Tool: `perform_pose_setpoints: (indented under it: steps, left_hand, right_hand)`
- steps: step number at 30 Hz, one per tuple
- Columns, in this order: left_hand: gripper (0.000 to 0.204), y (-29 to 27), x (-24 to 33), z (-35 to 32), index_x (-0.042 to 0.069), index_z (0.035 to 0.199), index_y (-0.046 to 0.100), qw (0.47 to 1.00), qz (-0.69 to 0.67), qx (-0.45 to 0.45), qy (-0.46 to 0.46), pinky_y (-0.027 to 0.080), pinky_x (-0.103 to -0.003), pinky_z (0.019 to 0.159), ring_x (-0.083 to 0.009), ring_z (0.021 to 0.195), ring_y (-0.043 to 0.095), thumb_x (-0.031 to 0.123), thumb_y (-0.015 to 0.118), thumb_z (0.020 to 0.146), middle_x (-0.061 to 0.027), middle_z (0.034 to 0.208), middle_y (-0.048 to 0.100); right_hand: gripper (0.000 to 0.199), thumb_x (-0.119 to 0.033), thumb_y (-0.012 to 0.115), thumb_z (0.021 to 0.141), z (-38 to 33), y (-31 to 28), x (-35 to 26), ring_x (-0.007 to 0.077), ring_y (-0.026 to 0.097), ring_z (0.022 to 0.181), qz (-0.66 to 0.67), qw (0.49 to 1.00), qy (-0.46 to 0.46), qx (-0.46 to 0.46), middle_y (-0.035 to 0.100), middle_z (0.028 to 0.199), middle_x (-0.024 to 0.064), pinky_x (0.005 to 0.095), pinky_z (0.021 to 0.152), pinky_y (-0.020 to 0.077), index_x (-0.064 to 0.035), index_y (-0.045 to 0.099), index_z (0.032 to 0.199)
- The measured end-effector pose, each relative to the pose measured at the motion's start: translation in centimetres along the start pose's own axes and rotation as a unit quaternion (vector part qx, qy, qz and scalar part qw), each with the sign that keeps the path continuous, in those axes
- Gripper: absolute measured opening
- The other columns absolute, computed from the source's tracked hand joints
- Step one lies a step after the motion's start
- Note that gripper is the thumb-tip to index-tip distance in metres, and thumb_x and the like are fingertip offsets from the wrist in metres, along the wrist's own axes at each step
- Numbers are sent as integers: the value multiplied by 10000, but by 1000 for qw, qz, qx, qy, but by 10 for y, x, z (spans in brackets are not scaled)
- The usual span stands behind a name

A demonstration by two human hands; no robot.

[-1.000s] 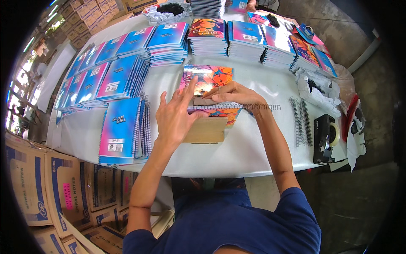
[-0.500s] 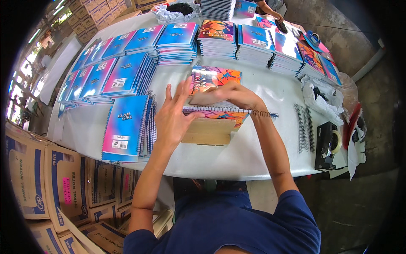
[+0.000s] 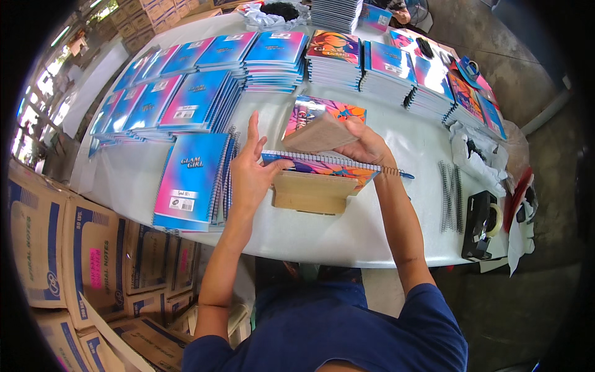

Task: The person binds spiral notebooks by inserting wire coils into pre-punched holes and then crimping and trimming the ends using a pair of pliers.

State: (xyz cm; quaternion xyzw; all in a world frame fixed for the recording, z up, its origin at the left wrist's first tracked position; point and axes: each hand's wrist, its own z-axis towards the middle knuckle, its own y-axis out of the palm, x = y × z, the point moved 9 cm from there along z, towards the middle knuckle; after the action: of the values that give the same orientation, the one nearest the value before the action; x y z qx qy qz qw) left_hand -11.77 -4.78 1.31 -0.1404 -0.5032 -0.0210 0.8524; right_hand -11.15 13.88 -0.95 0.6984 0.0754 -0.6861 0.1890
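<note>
In front of me a spiral notebook [image 3: 334, 168] with a colourful orange and purple cover is propped on edge against a tan stand [image 3: 310, 193], its coil side up. A loose length of coil [image 3: 392, 172] with a blue tip sticks out past its right end, beside my right wrist. My left hand [image 3: 253, 162] steadies the left end, thumb pressed on the cover and fingers stretched upward. Gripped in my right hand [image 3: 365, 144] is a flat grey-brown block [image 3: 319, 133], tilted just above the coil edge. Behind it lies another colourful notebook [image 3: 296, 118], partly covered by the block.
Blue-and-pink notebooks [image 3: 192, 177] stand in stacks at the left, with more stacks [image 3: 276, 49] along the back. Loose coils [image 3: 451, 195] and a black tape dispenser [image 3: 480, 226] sit at the right. Cartons [image 3: 96, 266] are piled lower left. Another person's hand [image 3: 401, 15] shows at the far side.
My right hand has turned and lifted, so the block in it now shows its broad face. My left hand stays at the notebook's left end. The whole view has shifted slightly.
</note>
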Motion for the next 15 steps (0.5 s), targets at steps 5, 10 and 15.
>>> perform_pose_setpoints:
  steps: [5, 10, 15]
  left_hand:
    - [1081, -3, -7, 0, 150, 1500, 232, 998, -50, 3, -33, 455, -395, 1024, -196, 1186, 526, 5, 842, 619, -177, 1446, 418]
    - [1004, -1, -18, 0, 88, 1490, 246, 996, -75, -11, -40, 443, -360, 1028, -159, 1209, 493, 41, 827, 673, -184, 1468, 384]
    - [638, 12, -40, 0, 34, 1367, 479, 974, -132, -154, -101, 460, -252, 919, -128, 1152, 532, 290, 727, 838, -174, 1377, 498]
  right_hand:
    - [459, -385, 712, 832, 3, 7, -7, 179, 614, 1021, -43, 999, 9, -1, 672, 1092, 116, 305, 911, 464, 46, 704, 991]
    - [514, -424, 679, 851, 15, 16, -18, 212, 610, 1026, -268, 963, 1, -14, 656, 1169, 125, 328, 901, 454, 33, 682, 1086]
    - [494, -440, 638, 871, -24, -43, -27, 236, 601, 1038, -290, 949, -31, 122, 671, 1122, 162, 375, 931, 437, 16, 708, 1048]
